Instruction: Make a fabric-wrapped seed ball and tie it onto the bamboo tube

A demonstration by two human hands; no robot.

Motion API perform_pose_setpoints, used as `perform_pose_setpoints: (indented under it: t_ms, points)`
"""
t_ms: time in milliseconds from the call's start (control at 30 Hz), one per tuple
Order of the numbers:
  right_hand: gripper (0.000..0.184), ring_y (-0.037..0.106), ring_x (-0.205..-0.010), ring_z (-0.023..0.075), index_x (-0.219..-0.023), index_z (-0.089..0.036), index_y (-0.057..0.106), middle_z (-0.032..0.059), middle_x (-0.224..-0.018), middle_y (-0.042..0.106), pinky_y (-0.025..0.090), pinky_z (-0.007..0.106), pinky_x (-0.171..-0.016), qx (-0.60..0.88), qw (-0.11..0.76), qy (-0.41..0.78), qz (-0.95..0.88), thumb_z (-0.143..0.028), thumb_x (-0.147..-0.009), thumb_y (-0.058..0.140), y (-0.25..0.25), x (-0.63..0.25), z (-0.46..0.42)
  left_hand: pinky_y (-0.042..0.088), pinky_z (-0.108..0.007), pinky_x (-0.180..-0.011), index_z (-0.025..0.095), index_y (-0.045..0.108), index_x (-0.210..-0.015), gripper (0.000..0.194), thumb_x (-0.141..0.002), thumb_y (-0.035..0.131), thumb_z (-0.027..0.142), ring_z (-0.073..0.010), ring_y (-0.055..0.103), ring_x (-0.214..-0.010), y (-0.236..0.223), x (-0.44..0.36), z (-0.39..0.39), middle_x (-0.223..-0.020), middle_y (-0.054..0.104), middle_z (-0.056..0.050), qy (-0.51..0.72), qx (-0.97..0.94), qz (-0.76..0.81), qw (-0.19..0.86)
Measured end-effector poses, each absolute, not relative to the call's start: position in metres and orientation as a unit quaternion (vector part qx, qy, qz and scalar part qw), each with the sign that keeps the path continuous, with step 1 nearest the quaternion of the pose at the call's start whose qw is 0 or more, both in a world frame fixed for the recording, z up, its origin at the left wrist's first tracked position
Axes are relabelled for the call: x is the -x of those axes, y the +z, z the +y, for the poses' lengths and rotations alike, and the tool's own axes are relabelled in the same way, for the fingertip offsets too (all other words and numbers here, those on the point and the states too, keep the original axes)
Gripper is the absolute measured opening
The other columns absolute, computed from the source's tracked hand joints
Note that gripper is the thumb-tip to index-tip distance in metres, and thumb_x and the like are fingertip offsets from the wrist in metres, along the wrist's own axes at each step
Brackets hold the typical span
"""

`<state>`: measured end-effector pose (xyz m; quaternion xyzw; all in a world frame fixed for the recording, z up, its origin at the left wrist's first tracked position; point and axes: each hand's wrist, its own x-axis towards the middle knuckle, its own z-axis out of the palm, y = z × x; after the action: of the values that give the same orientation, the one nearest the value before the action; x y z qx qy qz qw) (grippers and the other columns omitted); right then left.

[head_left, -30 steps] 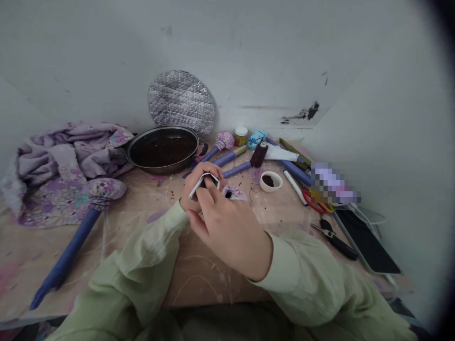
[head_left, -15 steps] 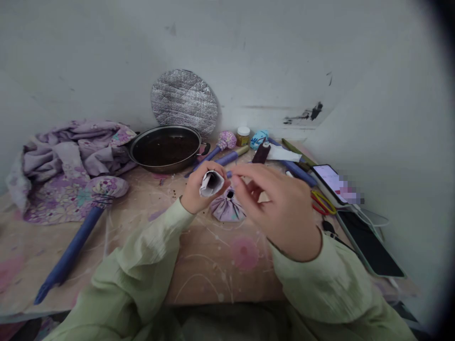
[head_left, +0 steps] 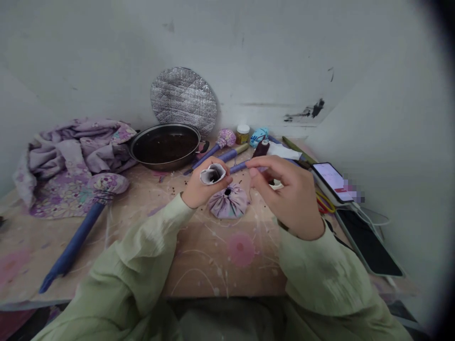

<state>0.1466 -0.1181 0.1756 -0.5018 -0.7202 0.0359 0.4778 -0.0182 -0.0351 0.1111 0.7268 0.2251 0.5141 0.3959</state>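
White rolled-paper tube (head_left: 206, 175) clasped in your left hand (head_left: 199, 189) could tip and spill anything inside if your right hand (head_left: 291, 194), possibly pinching something unclear, knocks it.

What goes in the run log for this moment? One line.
left hand: holding rolled white paper, open end showing | right hand: raised, grip contents unclear | gathered floral cloth: on table between hands
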Motion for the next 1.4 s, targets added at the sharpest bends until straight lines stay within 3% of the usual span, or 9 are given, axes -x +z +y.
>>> perform_pose_setpoints:
  t_ms: [200,500,633,767,933,1067,1400]
  points:
    - [0.012,0.061,-0.056,0.0101,-0.085,-0.018,0.064,0.0011,-0.08,0.068,0.047,0.023,-0.055,0.512,0.498,0.118,-0.689,-0.021,-0.083,0.053,0.156,-0.159,-0.105,0.045,-0.027,-0.064,0.017,0.051,-0.078,0.026,-0.071,0.071,0.032,-0.0109,0.052,-0.066,0.11,0.003,-0.034,-0.074,0.056,0.0,0.471,-0.722,0.231,0.451]
    - [0.012,0.06,-0.057,0.0113,-0.085,-0.018,0.064,0.001,-0.076,0.066,0.047,0.025,-0.055,0.521,0.501,0.135,-0.678,-0.023,-0.082,0.053,0.15,-0.165,-0.097,0.042,-0.023,-0.06,0.016,0.05,-0.078,0.028,-0.069,0.071,0.031,-0.0082,0.049,-0.061,0.108,-0.008,-0.036,-0.07,0.054,0.002,0.465,-0.703,0.236,0.484]
    - [0.01,0.06,-0.057,0.0106,-0.085,-0.018,0.063,0.0014,-0.079,0.066,0.047,0.025,-0.055,0.511,0.497,0.146,-0.686,-0.022,-0.081,0.055,0.148,-0.166,-0.093,0.045,-0.024,-0.064,0.016,0.05,-0.08,0.029,-0.07,0.071,0.033,-0.009,0.051,-0.064,0.104,-0.009,-0.037,-0.072,0.055,0.002,0.45,-0.741,0.219,0.448]
    - [0.011,0.059,-0.069,0.0125,-0.089,-0.019,0.064,0.0035,-0.086,0.063,0.05,0.028,-0.066,0.458,0.485,0.129,-0.734,-0.02,-0.08,0.058,0.15,-0.168,-0.092,0.047,-0.029,-0.074,0.016,0.052,-0.086,0.039,-0.063,0.077,0.036,-0.0137,0.056,-0.076,0.092,-0.01,-0.038,-0.082,0.059,-0.001,0.437,-0.789,0.214,0.375]
    - [0.016,0.056,-0.087,0.0184,-0.093,-0.025,0.068,0.005,-0.091,0.058,0.048,0.035,-0.079,0.392,0.415,0.085,-0.816,-0.02,-0.082,0.058,0.153,-0.166,-0.093,0.05,-0.032,-0.074,0.016,0.056,-0.091,0.045,-0.062,0.076,0.043,-0.0172,0.059,-0.08,0.082,-0.014,-0.035,-0.086,0.061,-0.004,0.432,-0.804,0.204,0.354]
    - [0.017,0.054,-0.087,0.0209,-0.085,-0.029,0.07,0.0045,-0.088,0.06,0.046,0.04,-0.078,0.403,0.383,0.053,-0.83,-0.022,-0.085,0.055,0.15,-0.162,-0.09,0.05,-0.036,-0.081,0.016,0.056,-0.1,0.052,-0.059,0.078,0.04,-0.0206,0.06,-0.091,0.079,-0.016,-0.034,-0.098,0.062,-0.006,0.417,-0.814,0.21,0.345]
    - [0.013,0.057,-0.081,0.0195,-0.073,-0.026,0.067,0.0023,-0.081,0.06,0.045,0.039,-0.077,0.435,0.435,0.013,-0.788,-0.021,-0.08,0.058,0.148,-0.17,-0.089,0.049,-0.028,-0.069,0.016,0.054,-0.094,0.032,-0.07,0.07,0.029,-0.0142,0.06,-0.077,0.079,-0.018,-0.036,-0.086,0.062,-0.002,0.443,-0.807,0.211,0.329]
